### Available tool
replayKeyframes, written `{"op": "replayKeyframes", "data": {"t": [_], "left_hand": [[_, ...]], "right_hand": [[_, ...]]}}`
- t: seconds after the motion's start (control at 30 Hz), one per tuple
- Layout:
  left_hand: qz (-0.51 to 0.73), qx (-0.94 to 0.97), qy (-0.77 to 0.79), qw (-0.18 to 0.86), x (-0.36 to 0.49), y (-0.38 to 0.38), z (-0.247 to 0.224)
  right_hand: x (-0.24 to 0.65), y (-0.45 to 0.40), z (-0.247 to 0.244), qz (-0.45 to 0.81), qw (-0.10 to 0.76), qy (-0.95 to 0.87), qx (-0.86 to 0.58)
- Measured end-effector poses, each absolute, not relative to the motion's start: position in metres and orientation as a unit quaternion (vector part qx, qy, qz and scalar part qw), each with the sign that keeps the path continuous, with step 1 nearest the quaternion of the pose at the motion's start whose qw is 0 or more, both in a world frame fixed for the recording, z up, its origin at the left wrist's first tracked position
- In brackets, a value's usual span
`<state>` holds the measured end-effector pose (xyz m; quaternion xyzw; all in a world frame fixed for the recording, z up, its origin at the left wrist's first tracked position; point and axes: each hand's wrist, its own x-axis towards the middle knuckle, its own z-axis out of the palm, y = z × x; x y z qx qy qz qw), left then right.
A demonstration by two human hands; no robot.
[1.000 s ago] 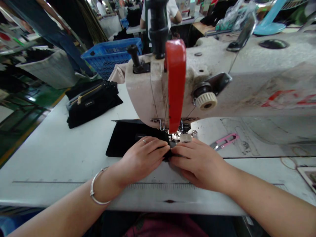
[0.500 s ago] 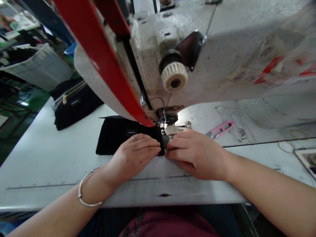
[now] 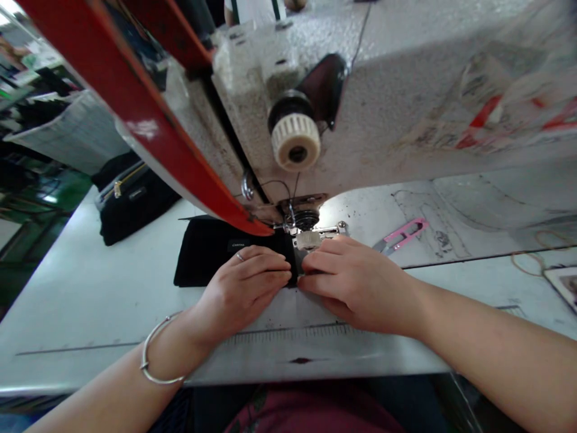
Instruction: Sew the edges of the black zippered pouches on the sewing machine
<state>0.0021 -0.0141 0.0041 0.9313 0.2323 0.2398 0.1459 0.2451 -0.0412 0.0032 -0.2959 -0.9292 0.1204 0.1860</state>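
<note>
Black fabric (image 3: pixel 201 255) under left grip (image 3: pixel 246 282), beside right grip (image 3: pixel 360 282).

Two bare forearms slant inward toward each other, the left forearm (image 3: pixel 121 382) rising from the lower left, the right forearm (image 3: pixel 487 337) coming in from the right edge. The left hand (image 3: pixel 243 282) lies back up, its fingers (image 3: pixel 270 263) close together, slightly bent and pointing right. The right hand (image 3: pixel 354 281), also back up, has its knuckles raised and fingers curled leftward. The fingertips of both hands sit just beside each other.
</note>
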Motion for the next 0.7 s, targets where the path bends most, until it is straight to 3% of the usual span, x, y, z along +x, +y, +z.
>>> {"op": "replayKeyframes", "data": {"t": [0.23, 0.7], "left_hand": [[0.194, 0.957, 0.194, 0.094, -0.002, -0.016, 0.004], [0.199, 0.952, 0.21, 0.1, -0.001, 0.007, 0.005]], "right_hand": [[0.246, -0.046, 0.0, 0.121, 0.202, -0.928, -0.29], [0.241, -0.043, -0.003, 0.092, 0.192, -0.913, -0.348]]}}
